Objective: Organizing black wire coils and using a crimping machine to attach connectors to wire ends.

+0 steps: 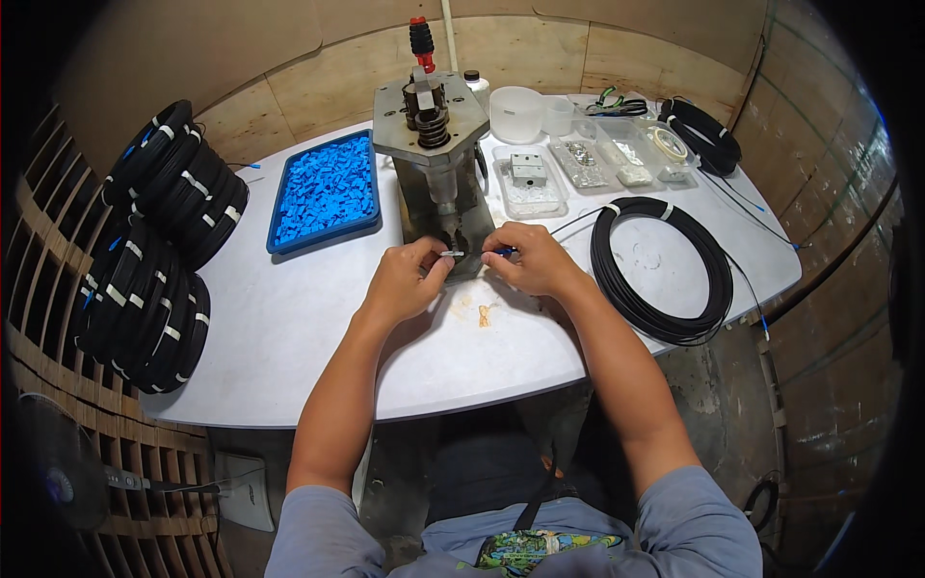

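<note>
In front of a metal hand press, both of my hands meet at the foot of its ram. My left hand pinches a small silvery-white piece between thumb and fingers, close against the press's lower part. My right hand, a short gap away, is closed on the blue end of a cable. A black cable runs behind this hand to a large black cable coil on the right. The fingers partly hide both small parts.
A blue tray of small blue pieces lies left of the press. Stacked black coils fill the table's left end. Clear plastic boxes of small parts, white tubs and another coil stand at the back right.
</note>
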Demonstrator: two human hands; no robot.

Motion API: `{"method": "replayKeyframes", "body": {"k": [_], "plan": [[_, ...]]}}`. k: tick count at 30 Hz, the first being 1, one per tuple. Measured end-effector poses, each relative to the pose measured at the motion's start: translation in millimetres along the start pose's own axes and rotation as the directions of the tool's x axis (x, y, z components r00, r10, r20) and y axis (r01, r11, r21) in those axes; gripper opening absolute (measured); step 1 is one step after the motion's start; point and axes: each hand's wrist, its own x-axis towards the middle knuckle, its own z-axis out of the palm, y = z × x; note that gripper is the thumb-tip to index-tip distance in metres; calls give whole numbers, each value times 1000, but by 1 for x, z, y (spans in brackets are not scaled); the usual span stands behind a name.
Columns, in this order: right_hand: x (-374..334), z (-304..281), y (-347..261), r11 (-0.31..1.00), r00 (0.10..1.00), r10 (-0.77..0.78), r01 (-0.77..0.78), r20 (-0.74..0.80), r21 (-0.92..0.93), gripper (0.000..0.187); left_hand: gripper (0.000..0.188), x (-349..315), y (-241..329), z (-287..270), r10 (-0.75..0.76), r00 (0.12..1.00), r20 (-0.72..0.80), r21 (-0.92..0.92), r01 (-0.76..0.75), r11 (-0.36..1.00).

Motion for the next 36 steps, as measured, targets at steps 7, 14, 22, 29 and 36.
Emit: {"method": "replayKeyframes", "body": {"k": [7, 14, 22, 29, 36], "plan": [[0, 0, 1, 1000, 1000, -20, 20, -4, -23, 15, 26, 0, 0, 1, 4, 1000, -4, -8, -4, 1000], [0, -1, 0, 1000, 1000, 13, -14, 20, 2, 16, 26, 0, 0, 0, 9, 1000, -9, -9, -9, 1000], [0, 0, 1, 1000, 1000, -9, 9, 2, -25, 15, 25, 0, -1, 1, 20, 1000, -8, 7, -20, 1000], [0, 0, 0, 1000, 1000, -6, 6, 7, -28, 15, 26, -1, 1, 0, 6, 1000, 1, -5, -6, 1000], [-1, -1, 1, 999, 998, 33, -33, 46, 2, 18, 27, -2, 1, 0, -21, 999, 47, -2, 21, 1000]]}}
